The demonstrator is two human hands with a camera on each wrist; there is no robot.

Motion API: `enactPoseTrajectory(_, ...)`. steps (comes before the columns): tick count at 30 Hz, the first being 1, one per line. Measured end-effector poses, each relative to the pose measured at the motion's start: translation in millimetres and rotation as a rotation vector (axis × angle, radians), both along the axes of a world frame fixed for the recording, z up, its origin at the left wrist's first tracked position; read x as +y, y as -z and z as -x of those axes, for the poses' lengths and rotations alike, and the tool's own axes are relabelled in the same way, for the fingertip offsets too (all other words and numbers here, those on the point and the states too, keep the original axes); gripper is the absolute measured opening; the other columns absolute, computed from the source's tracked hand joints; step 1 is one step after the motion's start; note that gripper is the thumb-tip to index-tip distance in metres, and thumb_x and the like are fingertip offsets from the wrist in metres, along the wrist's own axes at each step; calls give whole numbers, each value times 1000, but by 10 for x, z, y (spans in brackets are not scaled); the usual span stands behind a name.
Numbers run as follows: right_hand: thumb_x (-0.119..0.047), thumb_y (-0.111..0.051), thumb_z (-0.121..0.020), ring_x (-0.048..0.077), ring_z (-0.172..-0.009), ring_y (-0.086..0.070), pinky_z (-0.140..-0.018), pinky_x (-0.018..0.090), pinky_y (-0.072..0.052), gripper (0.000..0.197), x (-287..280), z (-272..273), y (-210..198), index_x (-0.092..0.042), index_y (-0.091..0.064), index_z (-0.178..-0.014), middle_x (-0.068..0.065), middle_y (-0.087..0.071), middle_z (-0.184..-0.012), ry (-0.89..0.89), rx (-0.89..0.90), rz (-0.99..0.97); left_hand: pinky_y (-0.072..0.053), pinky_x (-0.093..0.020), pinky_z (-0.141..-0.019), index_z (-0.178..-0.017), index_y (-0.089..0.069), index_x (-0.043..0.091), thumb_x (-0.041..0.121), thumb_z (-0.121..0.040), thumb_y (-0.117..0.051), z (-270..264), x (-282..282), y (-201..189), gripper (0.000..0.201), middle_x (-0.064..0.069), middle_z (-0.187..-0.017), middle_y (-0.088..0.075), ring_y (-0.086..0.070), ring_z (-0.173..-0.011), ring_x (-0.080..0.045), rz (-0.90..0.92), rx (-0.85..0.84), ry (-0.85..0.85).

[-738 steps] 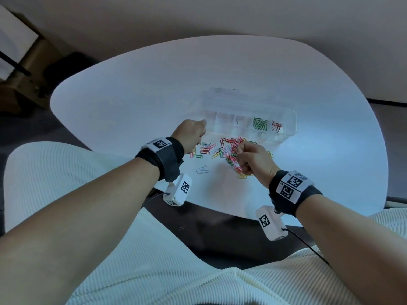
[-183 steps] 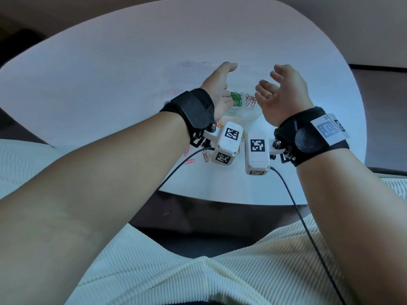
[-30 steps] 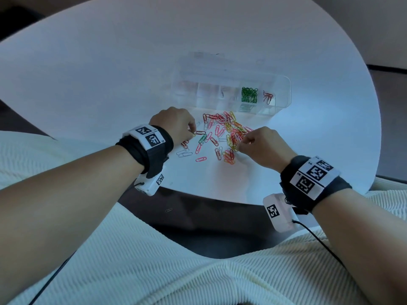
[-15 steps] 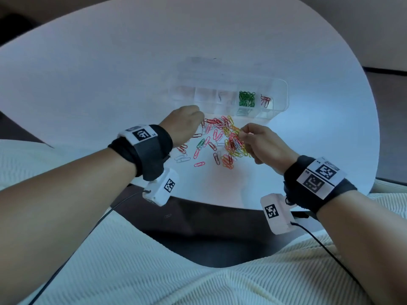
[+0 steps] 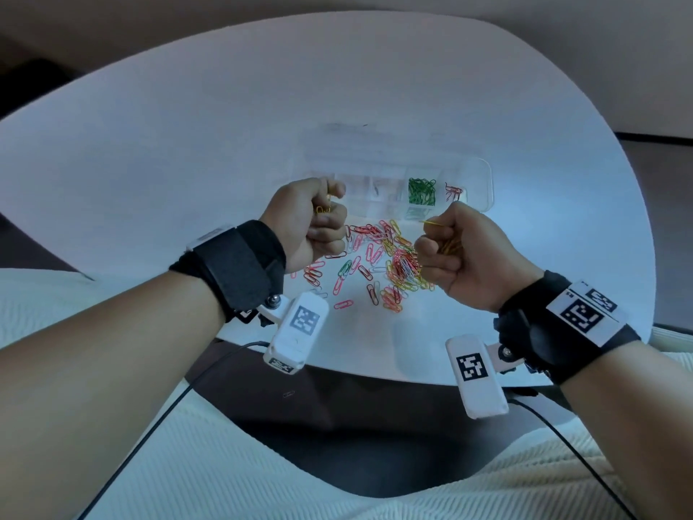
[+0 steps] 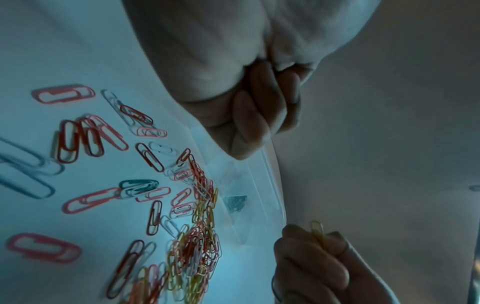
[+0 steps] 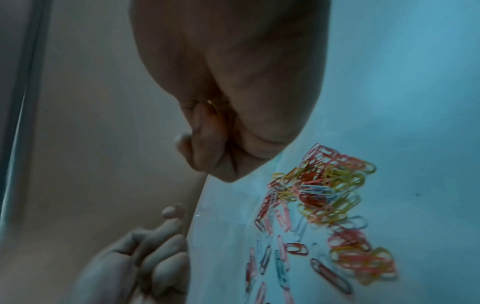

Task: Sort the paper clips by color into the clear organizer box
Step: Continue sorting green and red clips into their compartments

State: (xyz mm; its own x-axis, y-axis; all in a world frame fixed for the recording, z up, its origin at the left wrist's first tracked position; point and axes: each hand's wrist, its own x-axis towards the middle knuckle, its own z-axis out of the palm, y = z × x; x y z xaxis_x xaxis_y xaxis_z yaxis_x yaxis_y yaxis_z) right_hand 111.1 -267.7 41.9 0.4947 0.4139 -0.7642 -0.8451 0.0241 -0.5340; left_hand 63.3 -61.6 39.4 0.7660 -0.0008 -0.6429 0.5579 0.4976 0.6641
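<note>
Yellow wire showed in both fists. At nine o'clock of the loose pile, the left hand was curled tight round a few yellow clips. The pile itself lay on the white table, with the clear organizer box at its twelve o'clock, green clips already in one compartment. At three o'clock, the right hand pinched more yellow paper clips. They looked light, springy and slick, apt to tangle, so a fingertip pinch across one loop seemed best.
</note>
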Motion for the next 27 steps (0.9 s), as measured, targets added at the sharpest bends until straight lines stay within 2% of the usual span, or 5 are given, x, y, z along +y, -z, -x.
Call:
enactPoseTrajectory(5,-10,-40,-89,21,-53,-66,-49,21,-56,33,139,-133,-126,-15,-35,-56,20,-71,-81,292,22,-78,-17,-23,-49,-65,-42,12,5,-80,-24,-65,42,-44,25,-2,-58,-30,-21,-45,-12,3,66,-47)
enactPoseTrajectory(12,-4,-38,-86,15,-54,-43,-49,21,-37,20,599,-317,-83,-14,-38,-69,6,-48,-69,260,7,-94,-37,-21,-54,-96,-58,5,28,-90,-45,-179,253,-190,28,-5,-71,-52,-49,-60,-15,50,214,-185)
enactPoseTrajectory(15,-16,-54,-90,21,-72,-57,-62,25,-51,10,721,-355,-103,-9,-47,-88,12,-56,-88,263,42,-97,-43,-22,-64,-107,-55,1,32,-92,-45,-236,261,-265,35,-9,-87,-55,-55,-70,-19,119,207,-234)
enactPoseTrajectory(19,-28,-60,-93,31,-111,-58,-96,33,-52,37,834,-380,-201,1,-54,-116,22,-53,-121,254,48,-115,-47,-23,-70,-114,-54,-3,36,-93,-46,-265,273,-265,45,-13,-97,-54,-57,-80,-23,147,198,-271)
enactPoseTrajectory(27,-38,-57,-94,35,-117,-52,-109,36,-41,67,841,-440,-159,9,-37,-138,26,-45,-135,231,52,-60,-50,-25,-79,-120,-55,-7,40,-93,-48,-279,313,-214,55,-15,-97,-59,-62,-93,-28,177,143,-333)
